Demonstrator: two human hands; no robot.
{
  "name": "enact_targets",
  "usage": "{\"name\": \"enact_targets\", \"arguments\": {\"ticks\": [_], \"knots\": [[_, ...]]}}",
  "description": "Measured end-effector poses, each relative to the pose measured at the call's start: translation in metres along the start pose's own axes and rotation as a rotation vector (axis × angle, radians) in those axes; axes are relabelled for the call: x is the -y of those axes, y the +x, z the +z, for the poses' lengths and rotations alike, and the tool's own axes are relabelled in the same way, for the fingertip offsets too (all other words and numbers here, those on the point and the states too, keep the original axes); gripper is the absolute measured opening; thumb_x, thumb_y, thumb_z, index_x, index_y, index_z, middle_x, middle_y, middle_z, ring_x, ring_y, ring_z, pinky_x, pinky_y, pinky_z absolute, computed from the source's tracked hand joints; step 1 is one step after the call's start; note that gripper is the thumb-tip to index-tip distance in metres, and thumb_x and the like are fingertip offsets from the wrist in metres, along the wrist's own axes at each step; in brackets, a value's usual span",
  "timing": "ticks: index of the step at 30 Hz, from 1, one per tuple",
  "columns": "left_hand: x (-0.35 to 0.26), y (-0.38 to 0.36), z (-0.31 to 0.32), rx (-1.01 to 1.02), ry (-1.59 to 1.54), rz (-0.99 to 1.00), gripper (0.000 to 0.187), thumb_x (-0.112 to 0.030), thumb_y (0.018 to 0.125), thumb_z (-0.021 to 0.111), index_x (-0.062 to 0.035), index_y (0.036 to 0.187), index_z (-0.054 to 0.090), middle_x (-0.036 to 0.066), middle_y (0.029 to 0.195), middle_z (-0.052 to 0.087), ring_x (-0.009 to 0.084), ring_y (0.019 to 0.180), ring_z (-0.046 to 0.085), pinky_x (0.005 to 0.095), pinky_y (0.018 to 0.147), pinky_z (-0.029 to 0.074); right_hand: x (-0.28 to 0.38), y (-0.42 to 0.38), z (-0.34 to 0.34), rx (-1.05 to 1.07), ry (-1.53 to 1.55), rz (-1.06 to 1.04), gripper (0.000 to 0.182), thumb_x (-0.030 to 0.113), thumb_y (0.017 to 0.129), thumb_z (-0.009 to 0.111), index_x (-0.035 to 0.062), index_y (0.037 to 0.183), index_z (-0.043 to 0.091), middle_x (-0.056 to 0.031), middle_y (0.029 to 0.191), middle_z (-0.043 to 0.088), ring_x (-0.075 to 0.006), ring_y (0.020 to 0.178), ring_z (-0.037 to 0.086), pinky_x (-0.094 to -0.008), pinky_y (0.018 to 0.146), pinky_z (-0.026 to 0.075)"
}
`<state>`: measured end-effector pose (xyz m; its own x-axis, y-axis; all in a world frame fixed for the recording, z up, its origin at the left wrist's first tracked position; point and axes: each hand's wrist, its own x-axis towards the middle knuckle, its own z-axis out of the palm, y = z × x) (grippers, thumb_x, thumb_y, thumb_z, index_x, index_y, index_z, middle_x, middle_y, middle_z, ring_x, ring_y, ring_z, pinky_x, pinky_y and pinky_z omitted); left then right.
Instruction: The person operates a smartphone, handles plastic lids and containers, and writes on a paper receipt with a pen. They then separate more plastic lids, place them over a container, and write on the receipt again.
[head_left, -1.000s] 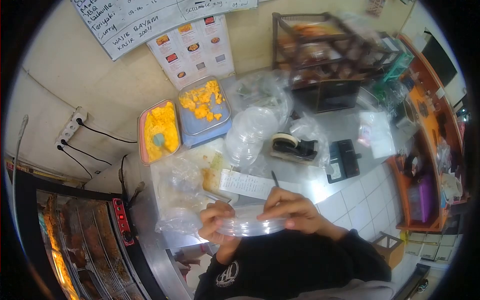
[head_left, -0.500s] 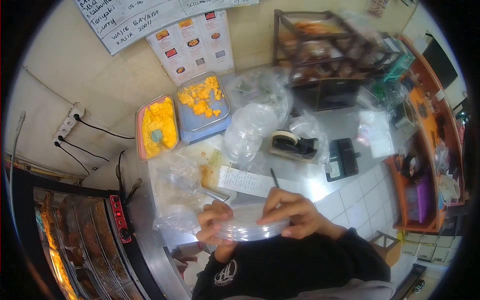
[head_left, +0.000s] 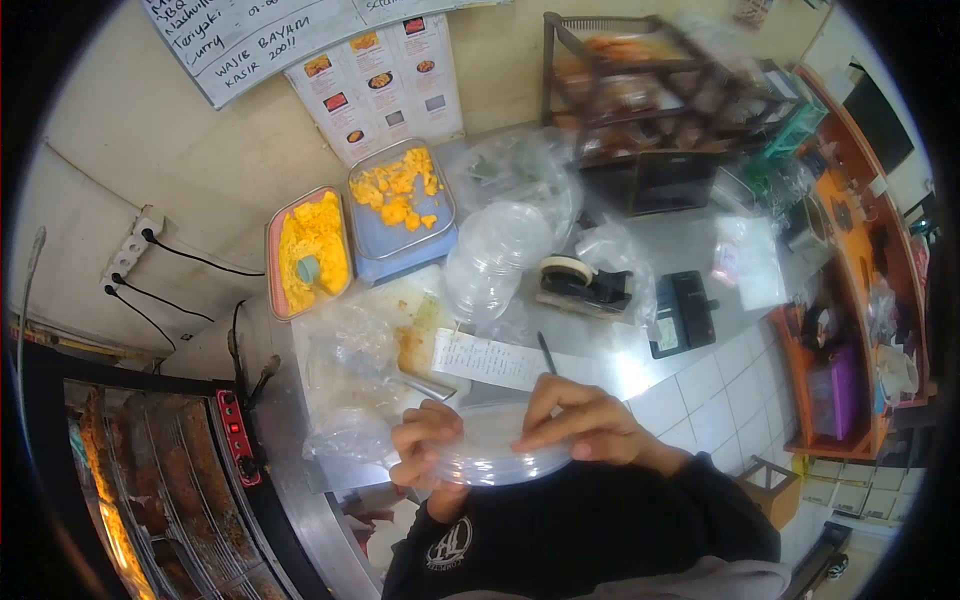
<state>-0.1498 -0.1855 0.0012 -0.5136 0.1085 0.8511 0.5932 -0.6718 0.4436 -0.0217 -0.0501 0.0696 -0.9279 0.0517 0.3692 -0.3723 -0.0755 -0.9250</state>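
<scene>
Close to my chest I hold a clear round plastic lid [head_left: 490, 455] between both hands. My left hand [head_left: 425, 445] grips its left rim with fingers curled over the edge. My right hand [head_left: 585, 425] presses along the top right rim. What lies under the lid is hidden. Just beyond my hands, a printed paper receipt [head_left: 490, 360] lies on the steel counter [head_left: 610, 365] with a dark pen [head_left: 547, 352] beside it.
A stack of clear lids [head_left: 495, 260], a tape dispenser [head_left: 580, 280] and a black card reader [head_left: 683, 313] sit further back. Two trays of yellow food [head_left: 310, 250] stand by the wall. A heated display case [head_left: 150, 470] is at left; a wooden rack [head_left: 650, 90] behind.
My hands and the lid have stayed in nearly the same place; the fingers shifted slightly along the rim. The view drifted a little, so the counter items sit slightly higher.
</scene>
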Motion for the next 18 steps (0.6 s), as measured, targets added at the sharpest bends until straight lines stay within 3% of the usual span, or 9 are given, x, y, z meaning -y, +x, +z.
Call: {"name": "enact_targets", "arguments": {"ticks": [8,18], "knots": [[-0.0004,0.0008,0.0023,-0.016,-0.002,-0.021,0.036,-0.035,0.081,0.059,-0.0081,0.099,0.043,0.013,0.082,0.046,0.0234,0.063,0.049,0.0324,0.048,0.046,0.0003,0.0013,-0.0024,-0.013,0.132,0.070,0.036,0.028,0.084,0.053,0.0019,0.107,0.063,-0.0075,0.090,0.051,-0.0193,0.087,0.046,-0.0302,0.078,0.033],[0.0009,-0.0011,-0.0003,-0.011,-0.001,-0.015,0.033,-0.035,0.083,0.057,-0.0090,0.099,0.043,0.013,0.082,0.045,0.0231,0.063,0.048,0.0315,0.048,0.045,-0.0018,0.0014,-0.0012,-0.016,0.152,0.085,0.033,0.023,0.082,0.055,0.0020,0.104,0.065,-0.0065,0.087,0.050,-0.0187,0.084,0.045,-0.0295,0.077,0.033]]}}
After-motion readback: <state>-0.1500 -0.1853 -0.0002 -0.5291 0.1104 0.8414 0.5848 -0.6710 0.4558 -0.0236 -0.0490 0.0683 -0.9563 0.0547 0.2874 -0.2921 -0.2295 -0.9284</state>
